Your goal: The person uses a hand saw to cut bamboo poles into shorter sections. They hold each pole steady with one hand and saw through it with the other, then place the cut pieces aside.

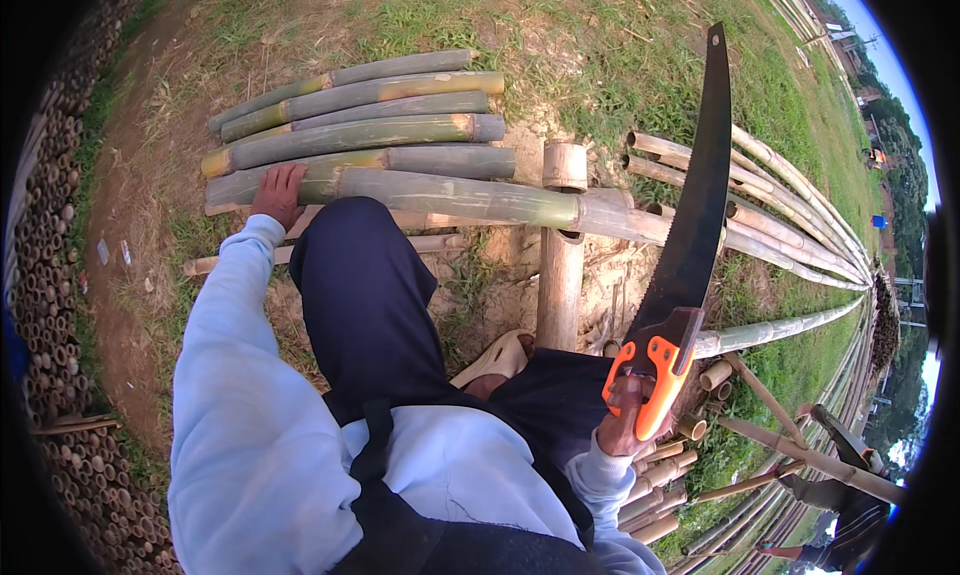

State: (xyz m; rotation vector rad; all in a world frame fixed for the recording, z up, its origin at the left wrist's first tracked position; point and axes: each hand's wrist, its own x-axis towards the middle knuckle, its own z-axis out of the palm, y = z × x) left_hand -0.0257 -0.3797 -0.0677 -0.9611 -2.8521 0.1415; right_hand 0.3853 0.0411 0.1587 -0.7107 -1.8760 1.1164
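Note:
My right hand (628, 415) is wrapped round the orange and dark handle of a hand saw (692, 210). Its long, dark, curved blade points up and away from me, passing in front of a bamboo pole as seen from here; whether the teeth touch the pole cannot be told. My left hand (277, 193) lies on the left end of that thick green bamboo pole (455, 197), fingers stretched over it. The pole runs to the right across an upright bamboo post (559, 285). My bent knee is against or just above the pole.
Several cut green bamboo lengths (370, 132) lie side by side beyond my left hand. Long bamboo poles (790, 210) stretch off to the right. Stacked bamboo pieces (60, 305) line the far left. At the lower right, another person (845, 495) is near crossed bamboo poles (800, 455).

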